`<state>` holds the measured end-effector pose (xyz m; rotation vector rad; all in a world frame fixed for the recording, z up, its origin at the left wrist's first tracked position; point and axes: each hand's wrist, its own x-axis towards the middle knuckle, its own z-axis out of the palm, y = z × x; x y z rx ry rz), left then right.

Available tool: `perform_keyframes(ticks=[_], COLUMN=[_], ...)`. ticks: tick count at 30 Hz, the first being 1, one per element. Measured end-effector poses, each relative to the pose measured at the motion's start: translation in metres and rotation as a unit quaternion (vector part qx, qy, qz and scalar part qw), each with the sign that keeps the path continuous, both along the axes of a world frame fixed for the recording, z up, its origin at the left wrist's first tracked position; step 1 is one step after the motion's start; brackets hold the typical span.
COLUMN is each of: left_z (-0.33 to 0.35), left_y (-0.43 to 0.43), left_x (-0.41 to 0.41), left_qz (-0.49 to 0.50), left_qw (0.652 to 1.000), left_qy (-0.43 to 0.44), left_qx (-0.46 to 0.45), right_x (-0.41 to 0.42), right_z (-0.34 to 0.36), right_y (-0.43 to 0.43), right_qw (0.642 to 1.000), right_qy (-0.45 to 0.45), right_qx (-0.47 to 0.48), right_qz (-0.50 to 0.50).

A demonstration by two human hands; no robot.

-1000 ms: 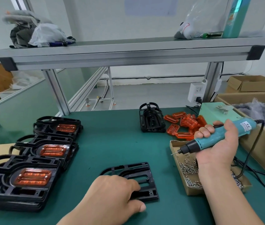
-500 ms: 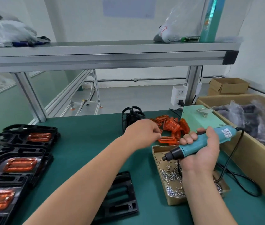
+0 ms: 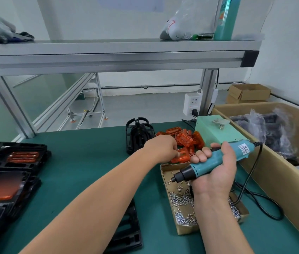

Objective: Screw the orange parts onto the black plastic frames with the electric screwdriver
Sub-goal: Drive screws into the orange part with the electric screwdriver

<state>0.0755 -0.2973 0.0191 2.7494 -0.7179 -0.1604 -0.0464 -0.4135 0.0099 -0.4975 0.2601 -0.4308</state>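
My left hand (image 3: 163,147) reaches across to the pile of orange parts (image 3: 183,138) at the back of the green table and pinches one orange part (image 3: 182,156) at the pile's near edge. My right hand (image 3: 216,171) grips the teal electric screwdriver (image 3: 216,160), tip pointing left over the cardboard screw tray (image 3: 168,173). A bare black plastic frame (image 3: 128,230) lies near the front edge, mostly hidden under my left forearm. Black frames fitted with orange parts (image 3: 22,156) are stacked at the left.
An upright bundle of black frames (image 3: 137,134) stands behind the orange pile. A mint-green power box (image 3: 216,131) and a large cardboard box with bagged parts (image 3: 273,129) sit at the right. The screwdriver's black cable (image 3: 251,195) loops over the table. An aluminium shelf (image 3: 108,54) spans overhead.
My left hand left the bare black frame, reached to the orange pile and now pinches a part. The view shifted right. My right hand keeps holding the screwdriver.
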Motion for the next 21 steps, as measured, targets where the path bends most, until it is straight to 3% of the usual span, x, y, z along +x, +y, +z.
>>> perform_keyframes(ticks=[10,21], left_z=[0.027,0.007], left_y=[0.083,0.194], left_x=[-0.056,-0.147], left_qz=[0.083,0.141], left_qw=[0.984,0.96], left_qy=[0.019,0.115], left_qx=[-0.159,-0.215], right_x=[-0.006,-0.014], right_z=[0.006,0.011], right_y=[0.012,0.031], right_qw=[0.996,0.996], right_qy=[-0.073,-0.083], right_qx=[0.048,-0.011], right_qz=[-0.015,0.021])
